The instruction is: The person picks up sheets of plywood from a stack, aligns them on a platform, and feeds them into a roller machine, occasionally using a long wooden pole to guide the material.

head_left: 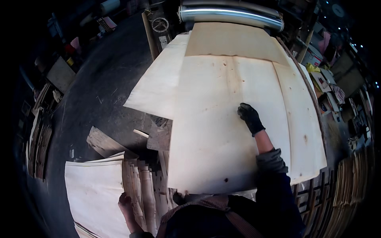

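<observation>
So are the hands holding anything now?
Left hand: at pale stacked wood sheets; grip unclear.
Black-gloved right hand: over large pale wood sheet; grip unclear.

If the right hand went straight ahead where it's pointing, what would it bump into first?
Probably the tan sheet, after the right hand crosses the pale sheet beneath it; whether they already touch is unclear.

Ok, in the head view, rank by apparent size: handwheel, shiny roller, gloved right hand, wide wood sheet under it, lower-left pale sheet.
Largest to smallest:
1. Wide wood sheet
2. Lower-left pale sheet
3. Shiny roller
4. Gloved right hand
5. Handwheel
</observation>
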`<state>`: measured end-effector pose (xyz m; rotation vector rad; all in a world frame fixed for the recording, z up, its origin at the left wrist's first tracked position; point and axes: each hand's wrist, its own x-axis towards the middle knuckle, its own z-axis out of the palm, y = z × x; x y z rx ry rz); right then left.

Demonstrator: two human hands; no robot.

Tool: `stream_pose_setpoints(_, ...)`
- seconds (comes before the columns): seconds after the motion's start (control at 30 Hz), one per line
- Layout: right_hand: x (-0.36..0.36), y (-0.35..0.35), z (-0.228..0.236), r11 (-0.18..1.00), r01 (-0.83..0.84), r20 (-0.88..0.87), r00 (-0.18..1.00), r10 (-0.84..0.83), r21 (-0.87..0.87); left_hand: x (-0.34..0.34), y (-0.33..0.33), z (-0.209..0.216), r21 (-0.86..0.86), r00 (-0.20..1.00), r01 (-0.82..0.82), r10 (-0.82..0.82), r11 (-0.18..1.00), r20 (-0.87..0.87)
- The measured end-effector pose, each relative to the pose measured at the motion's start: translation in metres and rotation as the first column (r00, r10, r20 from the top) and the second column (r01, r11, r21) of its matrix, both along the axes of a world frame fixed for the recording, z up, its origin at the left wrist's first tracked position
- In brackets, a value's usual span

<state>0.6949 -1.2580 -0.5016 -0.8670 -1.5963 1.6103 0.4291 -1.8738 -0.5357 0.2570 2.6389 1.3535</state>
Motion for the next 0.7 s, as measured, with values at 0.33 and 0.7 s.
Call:
stream_pose_setpoints(0.33,-0.043,-0.161,-0.025,0.532,-0.145,0.528,0.489,-0.695,0.834,-0.156,-0.006,-0.007,0.132,0.956,0.293,-0.294,0.947,-0.014)
stream_pose_setpoints(0.7,-0.066,-0.187,-0.008,0.511,-0.059,0.478,0.456,-0.750,0.858,-0.256,0.117,0.025,0.242,0.816,0.539,-0.571,0.807,0.088)
